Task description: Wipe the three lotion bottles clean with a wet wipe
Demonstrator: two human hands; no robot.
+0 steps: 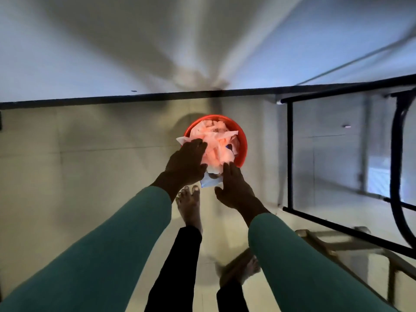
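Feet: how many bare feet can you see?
2. The left foot stands just short of the red bin. The right foot is farther back, blurred, partly hidden behind the right sleeve.

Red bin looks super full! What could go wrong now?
The crumpled wipes fill the red bin right to its rim, so pressing with the left hand could spill some onto the floor. The white packet at the near rim, beside the right hand, may slip out near the bare foot.
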